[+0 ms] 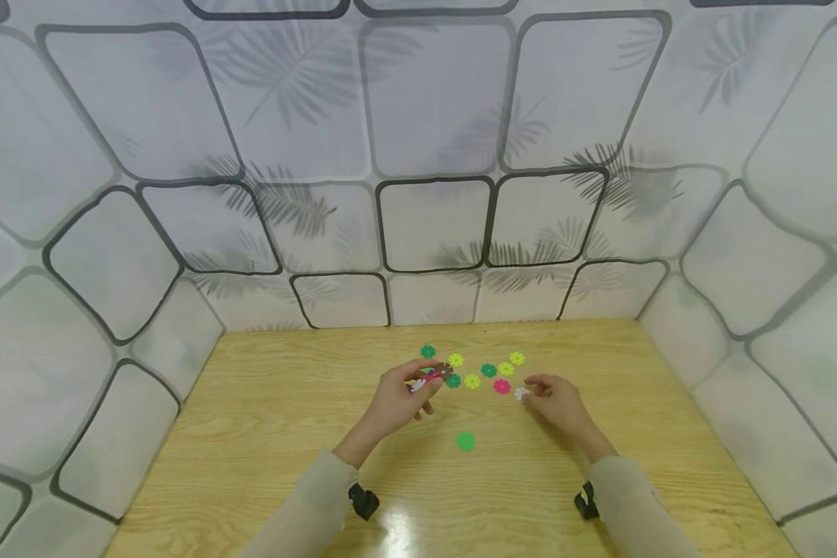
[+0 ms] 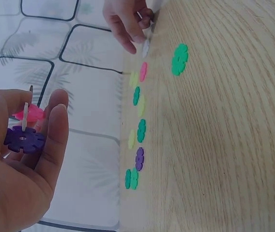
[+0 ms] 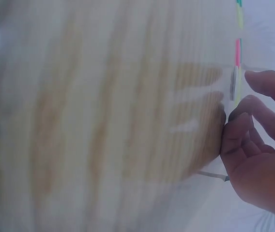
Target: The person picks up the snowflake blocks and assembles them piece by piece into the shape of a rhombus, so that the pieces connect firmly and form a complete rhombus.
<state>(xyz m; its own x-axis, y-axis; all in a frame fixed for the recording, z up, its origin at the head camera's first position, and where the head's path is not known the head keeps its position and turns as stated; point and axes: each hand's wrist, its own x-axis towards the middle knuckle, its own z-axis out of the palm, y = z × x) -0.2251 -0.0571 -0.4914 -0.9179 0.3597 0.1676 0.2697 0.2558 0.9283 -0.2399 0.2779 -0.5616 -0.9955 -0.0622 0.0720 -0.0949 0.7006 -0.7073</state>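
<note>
White flower-shaped plastic disc lies on wooden bench, right of loose coloured petalled discs; right hand beside it, fingers slightly parted, contact unclear. Left hand curls fingers round purple-white-pink plastic disc cluster, probably to keep pieces together.

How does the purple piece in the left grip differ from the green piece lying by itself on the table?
The purple piece is held in the left grip, while the green piece lies flat on the table. The purple piece has a pink piece and a white piece close by; the green piece sits apart from the others. Both are flat, roundish pieces with notched rims.
</note>
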